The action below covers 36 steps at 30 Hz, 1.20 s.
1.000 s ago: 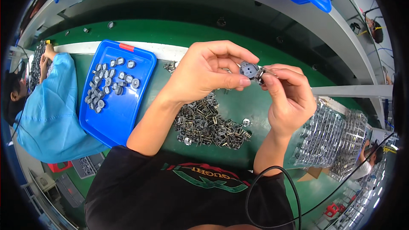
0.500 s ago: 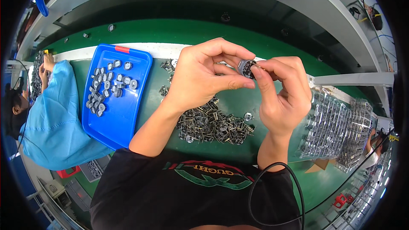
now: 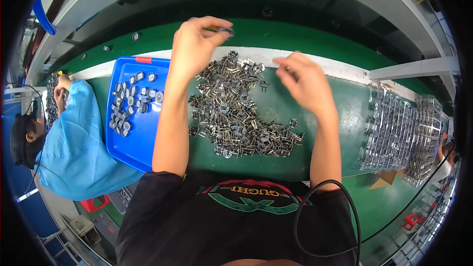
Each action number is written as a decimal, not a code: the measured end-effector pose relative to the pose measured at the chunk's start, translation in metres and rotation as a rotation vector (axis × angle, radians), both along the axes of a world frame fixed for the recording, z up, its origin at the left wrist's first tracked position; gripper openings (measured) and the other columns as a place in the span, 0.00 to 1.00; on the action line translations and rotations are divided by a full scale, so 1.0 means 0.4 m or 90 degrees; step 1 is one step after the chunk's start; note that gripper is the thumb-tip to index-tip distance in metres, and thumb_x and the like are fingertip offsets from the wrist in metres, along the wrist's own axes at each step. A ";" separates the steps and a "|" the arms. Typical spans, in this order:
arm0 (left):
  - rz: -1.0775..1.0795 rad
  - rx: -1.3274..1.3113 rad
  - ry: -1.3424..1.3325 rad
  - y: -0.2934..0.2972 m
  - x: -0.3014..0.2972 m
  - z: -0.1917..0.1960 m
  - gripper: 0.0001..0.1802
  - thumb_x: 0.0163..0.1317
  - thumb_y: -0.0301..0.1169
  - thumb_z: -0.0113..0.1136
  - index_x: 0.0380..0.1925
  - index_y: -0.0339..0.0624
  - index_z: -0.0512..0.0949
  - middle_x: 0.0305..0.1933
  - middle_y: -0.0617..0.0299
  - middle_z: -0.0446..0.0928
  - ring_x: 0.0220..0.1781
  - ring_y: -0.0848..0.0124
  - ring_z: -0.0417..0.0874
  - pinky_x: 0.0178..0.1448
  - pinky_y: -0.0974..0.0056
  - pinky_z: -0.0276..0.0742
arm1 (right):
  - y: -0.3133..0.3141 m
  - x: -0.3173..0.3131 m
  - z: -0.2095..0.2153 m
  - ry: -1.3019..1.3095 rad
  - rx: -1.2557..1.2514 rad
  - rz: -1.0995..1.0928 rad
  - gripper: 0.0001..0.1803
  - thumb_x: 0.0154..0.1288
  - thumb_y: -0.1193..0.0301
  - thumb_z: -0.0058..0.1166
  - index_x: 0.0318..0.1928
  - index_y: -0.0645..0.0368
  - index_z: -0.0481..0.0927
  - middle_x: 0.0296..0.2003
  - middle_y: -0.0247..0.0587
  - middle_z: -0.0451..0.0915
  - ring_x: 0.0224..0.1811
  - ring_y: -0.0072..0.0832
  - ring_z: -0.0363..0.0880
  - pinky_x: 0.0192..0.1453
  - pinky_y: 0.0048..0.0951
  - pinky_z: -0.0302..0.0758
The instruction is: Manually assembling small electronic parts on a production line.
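Moved apart since half a second ago, when their fingertips met, the left hand (image 3: 193, 44) is now at eleven o'clock and the right hand (image 3: 306, 86) at two o'clock. The left pinches a small dark-grey part (image 3: 226, 31) between thumb and fingers, above the far end of the bench (image 3: 283, 113); motion blurs its details. The right has its fingers loosely bent, thumb and index finger apart, with nothing visible between them.

Between the forearms, a heap of pronged metal parts (image 3: 231, 103) spreads over the green bench from twelve o'clock through the centre to five o'clock. Many prongs point in different directions, and a few parts lie loose at the heap's edges.

At nine o'clock, just beyond the left forearm, sits a blue tray (image 3: 140, 150) with a red patch on its far rim. Round grey parts (image 3: 130, 100) cluster in its middle and far half. At three o'clock, clear packs (image 3: 391, 130) filled with metal parts stand in rows. A white strip (image 3: 345, 72) runs along the bench's far side. Past the tray, toward nine o'clock, a co-worker in a light-blue garment (image 3: 81, 138) reaches to another dark heap.
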<state>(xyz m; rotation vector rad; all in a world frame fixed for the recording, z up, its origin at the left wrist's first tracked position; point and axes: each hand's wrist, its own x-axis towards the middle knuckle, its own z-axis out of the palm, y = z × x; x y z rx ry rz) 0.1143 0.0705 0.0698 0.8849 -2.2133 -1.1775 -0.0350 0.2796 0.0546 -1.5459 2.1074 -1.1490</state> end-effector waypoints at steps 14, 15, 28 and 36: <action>0.205 -0.228 -0.189 -0.368 -0.125 -0.248 0.15 0.53 0.43 0.72 0.35 0.47 0.87 0.35 0.55 0.86 0.41 0.57 0.87 0.49 0.58 0.81 | 0.010 0.055 -0.154 0.073 -0.053 0.028 0.07 0.56 0.75 0.65 0.36 0.61 0.82 0.33 0.39 0.81 0.37 0.37 0.82 0.40 0.33 0.78; 0.203 -0.214 -0.184 -0.370 -0.117 -0.243 0.16 0.54 0.45 0.70 0.34 0.47 0.87 0.36 0.55 0.86 0.42 0.56 0.87 0.50 0.57 0.81 | 0.008 0.055 -0.160 0.043 -0.071 0.028 0.07 0.57 0.76 0.64 0.37 0.61 0.82 0.33 0.40 0.82 0.36 0.37 0.83 0.39 0.32 0.78; 0.227 -0.272 -0.521 -0.477 0.152 -0.194 0.18 0.55 0.27 0.61 0.48 0.51 0.83 0.51 0.51 0.82 0.56 0.55 0.82 0.60 0.56 0.78 | 0.012 0.040 -0.097 -0.153 -0.149 -0.017 0.08 0.57 0.83 0.63 0.38 0.64 0.84 0.32 0.37 0.81 0.31 0.22 0.79 0.34 0.23 0.75; 0.244 -0.234 -0.471 -0.465 0.171 -0.171 0.17 0.52 0.27 0.65 0.44 0.47 0.85 0.47 0.53 0.85 0.52 0.55 0.84 0.57 0.56 0.80 | -0.009 0.009 -0.018 -0.102 -0.198 -0.034 0.06 0.56 0.80 0.65 0.36 0.61 0.84 0.28 0.35 0.80 0.27 0.21 0.77 0.30 0.21 0.72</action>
